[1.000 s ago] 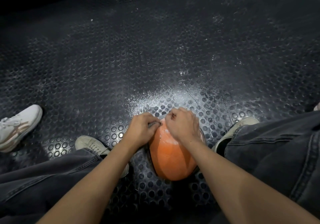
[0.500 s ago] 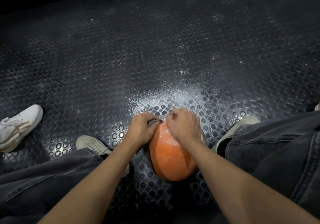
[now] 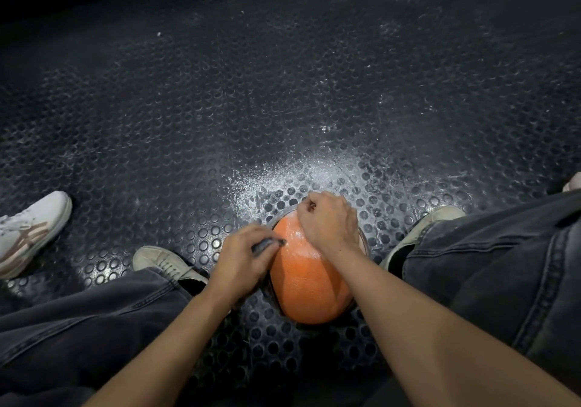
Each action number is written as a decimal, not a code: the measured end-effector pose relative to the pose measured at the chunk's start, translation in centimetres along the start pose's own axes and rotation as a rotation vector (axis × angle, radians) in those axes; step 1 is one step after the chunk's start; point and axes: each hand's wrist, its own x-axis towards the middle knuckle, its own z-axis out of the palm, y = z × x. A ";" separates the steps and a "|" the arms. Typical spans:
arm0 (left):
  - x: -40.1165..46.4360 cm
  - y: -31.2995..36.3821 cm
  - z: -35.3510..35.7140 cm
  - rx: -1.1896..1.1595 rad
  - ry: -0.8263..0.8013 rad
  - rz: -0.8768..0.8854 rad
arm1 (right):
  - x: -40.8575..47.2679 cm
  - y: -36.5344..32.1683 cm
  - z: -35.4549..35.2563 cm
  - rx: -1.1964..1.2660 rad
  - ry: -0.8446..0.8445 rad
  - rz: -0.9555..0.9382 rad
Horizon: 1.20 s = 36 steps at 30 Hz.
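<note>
An orange ball sits on the floor between the person's 2 feet, low and a little right of centre in the view. It rests inside a clear rim, which shows as a thin glassy edge along the ball's right side. The ball's far upper part carries a pale, shiny patch.

The left hand lies against the ball's left side. Its grip is closed on a grey strip, pinched between thumb and fingers, and the strip's tip touches the ball's upper left surface.

The right hand rests on the far top of the ball with its fingers curled in. A small dark speck shows at its fingertips; I cannot tell whether that grip holds anything. The 2 hands are near each other but apart, the right farther away than the left.

The floor is black rubber with round studs. White powder is scattered over it just beyond the ball.

A pale shoe stands to the left of the left hand, and a 2nd shoe to the right of the ball. Dark jeans cover both legs. A white sneaker with tan stripes stands well apart at the left edge.
</note>
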 end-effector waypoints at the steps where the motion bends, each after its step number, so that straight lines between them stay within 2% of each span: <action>1: -0.3 0.0 -0.2 -0.003 -0.027 0.022 | 0.0 0.0 -0.1 -0.005 -0.014 -0.008; 3: 0.9 0.1 0.0 0.035 -0.036 0.039 | 0.0 -0.1 -0.1 -0.012 -0.033 -0.024; 7: 3.5 0.9 1.0 0.035 0.093 -0.163 | -0.4 -0.3 0.2 -0.012 0.000 0.010; 9: 2.2 1.3 0.9 0.039 0.071 -0.107 | -0.2 -0.3 0.0 -0.013 0.022 0.019; 13: -0.5 1.4 0.5 0.038 -0.084 0.107 | 0.3 0.1 0.0 0.039 -0.002 0.032; 16: 1.6 1.1 0.7 0.054 0.069 -0.017 | -0.2 -0.4 0.1 0.053 0.017 0.029; 18: 1.6 1.1 0.8 0.042 0.101 -0.042 | -0.5 -0.5 0.0 0.025 0.039 0.041; 22: -0.9 1.8 1.0 0.020 -0.095 0.149 | -0.2 0.1 -0.3 0.045 0.043 0.058; 23: -0.5 1.7 1.0 0.021 -0.070 0.152 | -0.1 0.1 -0.2 0.064 0.032 0.055; 26: 1.4 0.8 1.1 0.030 0.134 -0.013 | -0.3 -0.2 0.2 0.071 0.050 0.062; 27: 1.3 0.6 1.1 0.033 0.155 -0.026 | -0.3 -0.3 0.3 0.052 0.060 0.071; 28: 0.7 0.7 1.2 0.034 0.132 0.014 | -0.3 -0.3 0.3 0.031 0.067 0.078; 31: -1.7 1.7 1.2 0.022 -0.102 0.252 | 0.0 0.1 0.0 0.020 0.056 0.100; 32: -1.5 1.6 1.1 0.038 -0.117 0.284 | 0.2 0.2 -0.1 0.027 0.048 0.095; 33: -0.8 1.4 1.2 0.040 -0.073 0.260 | 0.2 0.1 -0.1 0.034 0.045 0.091; 36: 0.6 1.0 1.3 0.009 0.161 -0.008 | -0.1 -0.3 0.3 0.043 0.060 0.104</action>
